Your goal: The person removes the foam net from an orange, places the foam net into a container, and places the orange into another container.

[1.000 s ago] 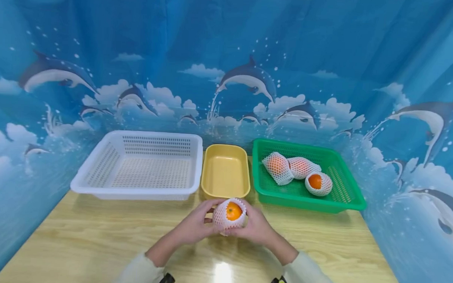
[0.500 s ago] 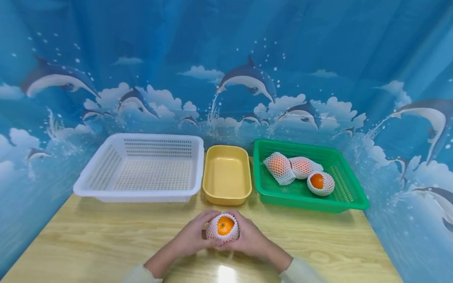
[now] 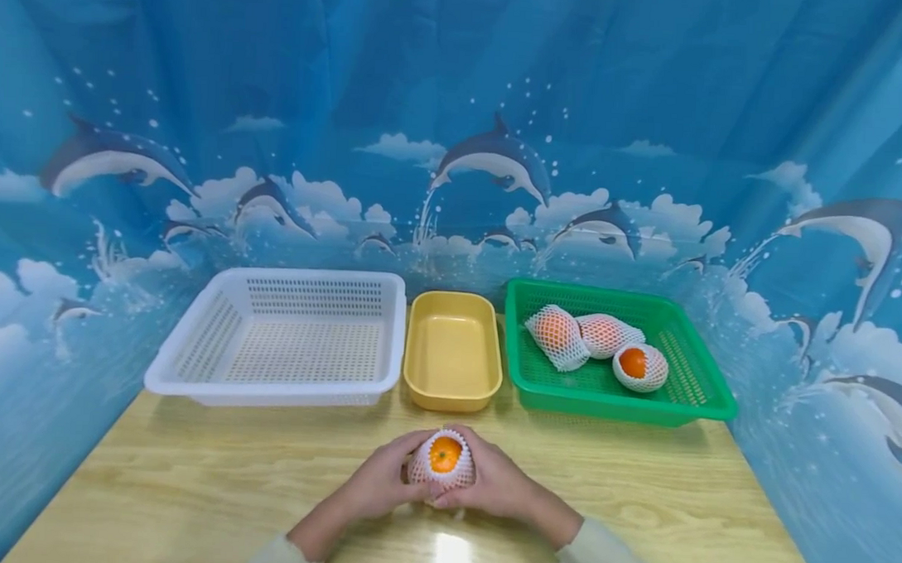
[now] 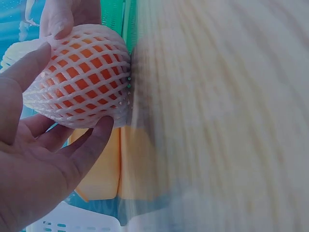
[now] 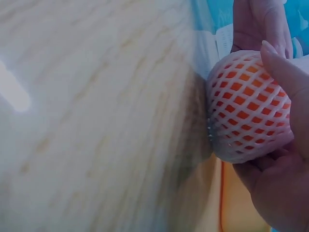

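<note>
An orange (image 3: 445,454) in a white foam net sleeve is held between both hands above the near middle of the table. Its bare top with the stem spot faces up through the net's opening. My left hand (image 3: 381,480) grips it from the left, thumb on the near side and fingers curved round the far side. From the right, my right hand (image 3: 502,482) grips it the same way. In the left wrist view the net (image 4: 87,77) covers the side of the fruit, with the left fingertips on it. The right wrist view shows the right thumb (image 5: 280,67) pressing the net.
A white plastic basket (image 3: 271,394) stands at the back left. Beside it is a yellow tray (image 3: 453,397), with a green basket (image 3: 603,409) to the right holding three netted fruits (image 3: 602,335). A dolphin-print curtain (image 3: 456,132) closes off the back and sides of the wooden table (image 3: 190,488).
Both hands have drawn the orange from the yellow tray's front edge back towards the body and lower. Over the last half second they have barely moved. The baskets and tray stay put.
</note>
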The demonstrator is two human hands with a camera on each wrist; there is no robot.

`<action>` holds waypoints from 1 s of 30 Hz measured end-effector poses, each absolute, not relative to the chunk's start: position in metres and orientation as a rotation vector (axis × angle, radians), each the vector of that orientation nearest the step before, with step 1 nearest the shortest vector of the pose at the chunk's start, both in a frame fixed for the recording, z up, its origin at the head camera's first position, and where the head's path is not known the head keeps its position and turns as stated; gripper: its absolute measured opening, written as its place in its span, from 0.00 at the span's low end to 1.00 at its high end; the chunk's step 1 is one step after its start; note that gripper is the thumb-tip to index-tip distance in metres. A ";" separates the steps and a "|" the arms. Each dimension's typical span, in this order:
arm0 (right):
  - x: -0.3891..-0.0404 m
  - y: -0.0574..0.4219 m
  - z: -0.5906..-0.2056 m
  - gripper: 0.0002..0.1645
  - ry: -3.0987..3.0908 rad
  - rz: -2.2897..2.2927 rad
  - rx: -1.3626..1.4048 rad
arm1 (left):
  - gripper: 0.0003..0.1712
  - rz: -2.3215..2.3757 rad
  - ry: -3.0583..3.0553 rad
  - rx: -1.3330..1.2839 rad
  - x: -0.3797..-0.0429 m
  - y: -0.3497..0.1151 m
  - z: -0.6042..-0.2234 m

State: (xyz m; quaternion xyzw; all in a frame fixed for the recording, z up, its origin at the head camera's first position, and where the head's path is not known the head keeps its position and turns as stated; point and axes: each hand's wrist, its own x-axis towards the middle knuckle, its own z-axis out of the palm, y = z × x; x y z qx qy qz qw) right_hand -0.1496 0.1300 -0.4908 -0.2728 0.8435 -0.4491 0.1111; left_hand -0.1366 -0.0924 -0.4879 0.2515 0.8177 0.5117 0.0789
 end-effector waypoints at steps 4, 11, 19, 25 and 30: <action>-0.149 0.132 -0.485 0.63 2.516 -1.243 -0.799 | 0.39 1.516 2.479 0.764 -0.135 -0.093 -0.488; -0.152 0.132 -0.482 0.62 2.514 -1.200 -0.851 | 0.35 1.584 2.479 0.689 -0.133 -0.093 -0.487; -0.153 0.129 -0.484 0.59 2.503 -1.209 -0.835 | 0.24 1.754 2.490 0.538 -0.135 -0.093 -0.486; -0.153 0.129 -0.484 0.60 2.507 -1.177 -0.832 | 0.15 1.778 2.603 0.453 -0.134 -0.090 -0.486; -0.154 0.131 -0.483 0.56 2.516 -1.175 -0.829 | 0.16 1.754 2.629 0.454 -0.135 -0.087 -0.485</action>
